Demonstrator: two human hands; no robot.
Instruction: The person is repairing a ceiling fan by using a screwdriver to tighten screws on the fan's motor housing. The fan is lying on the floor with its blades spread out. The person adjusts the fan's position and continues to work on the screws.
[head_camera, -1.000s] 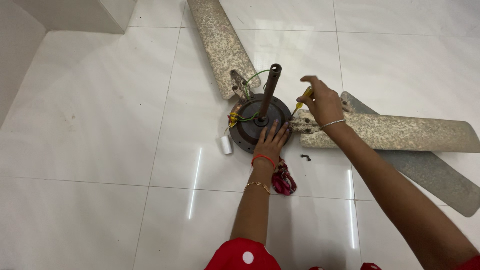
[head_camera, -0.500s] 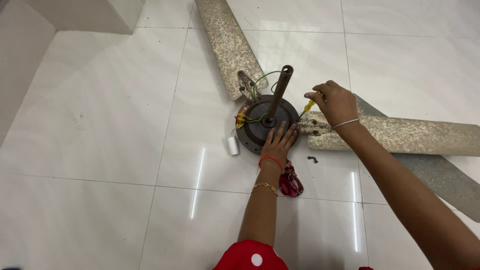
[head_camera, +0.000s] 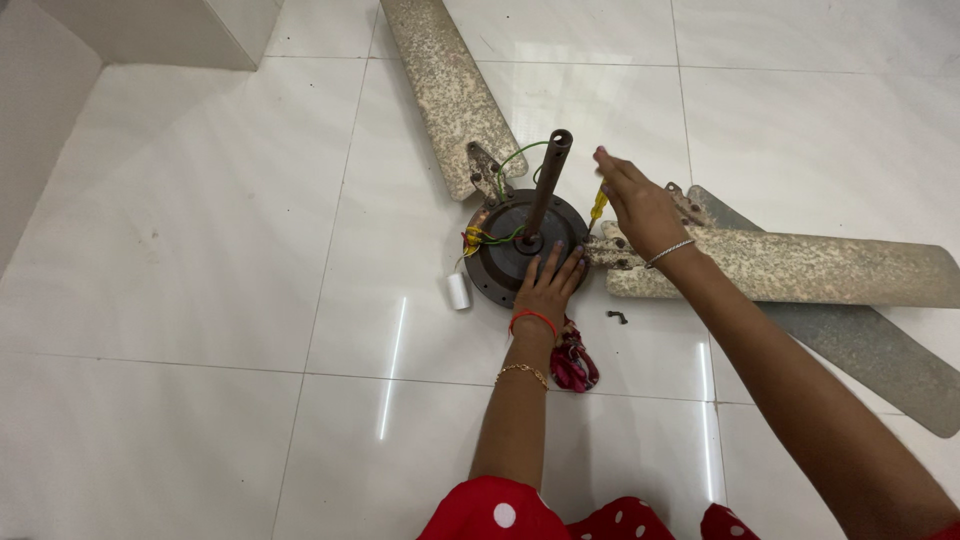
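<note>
screwdriver (head_camera: 598, 204) lifted higher in right hand (head_camera: 640, 208); left hand (head_camera: 548, 285) still on motor (head_camera: 500, 262).

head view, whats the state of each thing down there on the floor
fan motor: flat on the tiles, rod upright
left hand: open, pressed on the motor
right hand: shut on yellow screwdriver
near blade: attached by its bracket
loose screw: out, lying on the tile
white capacitor: lying beside the motor
</note>
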